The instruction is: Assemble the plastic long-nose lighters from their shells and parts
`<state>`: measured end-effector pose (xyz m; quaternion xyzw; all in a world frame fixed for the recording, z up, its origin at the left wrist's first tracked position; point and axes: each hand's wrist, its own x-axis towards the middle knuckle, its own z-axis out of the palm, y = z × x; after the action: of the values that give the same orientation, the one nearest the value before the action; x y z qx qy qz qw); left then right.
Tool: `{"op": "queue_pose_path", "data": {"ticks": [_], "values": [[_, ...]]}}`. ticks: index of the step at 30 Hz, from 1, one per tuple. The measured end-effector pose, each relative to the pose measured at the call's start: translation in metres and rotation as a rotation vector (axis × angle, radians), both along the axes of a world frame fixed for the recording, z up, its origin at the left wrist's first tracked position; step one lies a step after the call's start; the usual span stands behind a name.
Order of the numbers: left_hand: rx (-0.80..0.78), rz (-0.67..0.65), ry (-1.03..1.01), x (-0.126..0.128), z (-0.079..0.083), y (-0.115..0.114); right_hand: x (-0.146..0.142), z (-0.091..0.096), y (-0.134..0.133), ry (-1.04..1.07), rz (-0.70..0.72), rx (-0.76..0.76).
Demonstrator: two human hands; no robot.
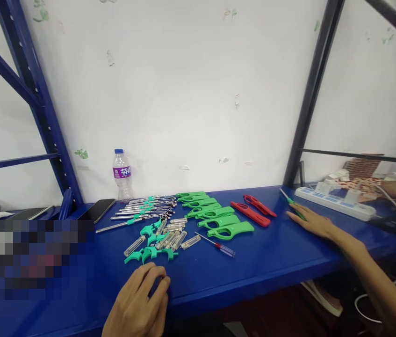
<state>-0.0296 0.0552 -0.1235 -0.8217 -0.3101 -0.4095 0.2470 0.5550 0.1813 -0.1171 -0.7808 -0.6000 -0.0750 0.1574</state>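
Observation:
My right hand (312,222) rests on the blue table at the right, its fingers and thumb around a green lighter (300,214) with a thin metal tube that points away from me. Part of this lighter is hidden under the hand. At the front edge, my left hand (141,299) is loosely curled with a gap between thumb and fingers, and nothing shows in it. Just beyond it lie teal triggers (149,253) and clear fuel tanks (134,245). Behind these are metal lighter tubes (113,228) with wires. Several green lighter shells (231,230) lie in a row.
A screwdriver (224,249) lies before the green shells, and red lighter shells (250,214) lie behind. A bottle (122,175) and a phone (101,209) are at the back left. A power strip (334,203) is at the right. Blue rack posts (39,103) flank the table.

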Motion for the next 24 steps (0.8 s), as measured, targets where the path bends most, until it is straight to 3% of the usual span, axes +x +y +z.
{"op": "queue_pose_path", "data": {"ticks": [9, 15, 19, 24], "values": [[0.007, -0.007, -0.028, 0.005, 0.005, -0.001, 0.008, -0.004, -0.004, 0.070, 0.103, 0.050], [-0.002, -0.005, -0.044, 0.007, 0.007, -0.002, -0.004, 0.008, -0.022, 0.048, 0.161, 0.232], [0.020, 0.001, -0.042, 0.007, 0.005, -0.001, -0.052, 0.022, -0.042, -0.008, 0.359, 0.330], [-0.006, 0.014, -0.006, 0.004, 0.003, 0.000, -0.151, 0.038, -0.058, -0.037, 0.721, 0.185]]}}
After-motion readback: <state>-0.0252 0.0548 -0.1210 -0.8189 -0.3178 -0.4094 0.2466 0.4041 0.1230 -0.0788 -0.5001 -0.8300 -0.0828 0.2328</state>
